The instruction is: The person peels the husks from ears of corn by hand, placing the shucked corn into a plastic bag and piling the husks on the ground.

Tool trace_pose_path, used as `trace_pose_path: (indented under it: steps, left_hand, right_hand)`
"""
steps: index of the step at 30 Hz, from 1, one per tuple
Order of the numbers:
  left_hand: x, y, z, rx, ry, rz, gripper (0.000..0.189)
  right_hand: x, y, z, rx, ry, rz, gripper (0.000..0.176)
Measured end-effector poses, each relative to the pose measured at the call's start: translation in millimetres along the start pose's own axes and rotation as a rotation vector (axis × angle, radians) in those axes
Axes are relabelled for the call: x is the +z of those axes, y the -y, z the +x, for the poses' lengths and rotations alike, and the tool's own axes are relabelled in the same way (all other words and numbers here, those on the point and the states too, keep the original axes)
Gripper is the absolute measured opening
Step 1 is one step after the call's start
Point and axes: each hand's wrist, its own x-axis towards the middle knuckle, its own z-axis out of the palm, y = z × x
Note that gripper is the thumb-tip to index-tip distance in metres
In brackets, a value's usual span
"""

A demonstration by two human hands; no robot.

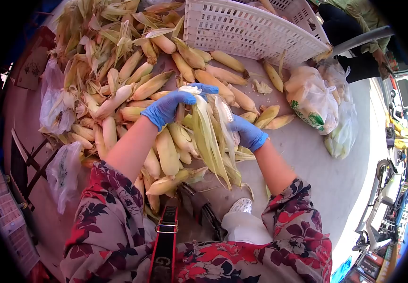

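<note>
We have the corn ear (223, 113) up in front of us, above the near edge of the heap of unpeeled ears (114, 101), pale kernels showing on one side & long green husk leaves (205, 137) hanging off it. L hand (166, 109), blue-gloved, is closed round the husk at the upper end; R hand (248, 133), also gloved, grips the ear's side, tho its fingertips are partly hidden, so we can't tell how firm that hold is

Main risk, we think: slip. Smooth gloves on a smooth cob, esp. if L pulls hard & the husk gives all at once; ear could shoot out of R & drop on the heap or the ground (303, 155). Too tight a squeeze w/ R might bruise the exposed kernels. Leaves could also tear short & leave strips on, b/c they hang in separate lengths

Heap looks loose too: a knock from our L forearm might roll ears toward our shoe (241, 205). The strap (166, 240) hangs close to the near ears & could snag. Crate (246, 35) is tilted beyond the heap, so a bump might shift it; the filled plastic bags (310, 101) are well to our R, less of a worry
</note>
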Motion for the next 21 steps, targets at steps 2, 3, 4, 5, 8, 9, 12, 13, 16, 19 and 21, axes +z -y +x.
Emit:
trace_pose_path:
  steps: [2,3,4,5,8,9,12,13,16,19,21]
  left_hand:
    - [6,24,11,0.083,0.025,-0.024,0.057]
    - [25,23,13,0.094,-0.047,-0.063,0.052]
    - [31,33,20,0.141,-0.254,-0.260,0.045]
    - [35,42,23,0.184,-0.461,-0.457,0.039]
    - [28,62,31,0.251,-0.473,-0.848,0.018]
    - [19,71,29,0.269,-0.432,-0.834,0.015]
    - [49,47,8,-0.378,-0.219,-0.343,0.024]
    - [66,40,-5,-0.446,-0.266,-0.011,0.023]
    - [39,43,-40,-0.541,-0.103,0.667,0.026]
    - [24,16,-93,-0.616,-0.307,0.743,0.031]
    - [20,-7,-141,-0.524,-0.403,0.698,0.030]
  right_hand:
    - [12,5,1,0.077,0.075,-0.037,0.039]
    - [15,-1,4,-0.022,0.043,-0.185,0.033]
    - [-4,-20,15,0.037,0.032,-0.134,0.033]
    - [-21,-38,25,0.098,0.019,-0.081,0.032]
    - [12,-48,12,-0.276,-0.192,0.171,0.045]
    - [2,-60,20,-0.275,-0.343,0.399,0.045]
    - [-66,-53,27,0.042,-0.374,0.385,0.044]
    - [-44,-19,6,0.229,-0.488,0.073,0.041]
    - [-41,34,3,0.332,-0.316,-0.243,0.035]
    - [-38,157,17,-0.109,-0.123,-0.104,0.045]
    - [-19,226,13,-0.466,-0.133,0.030,0.055]
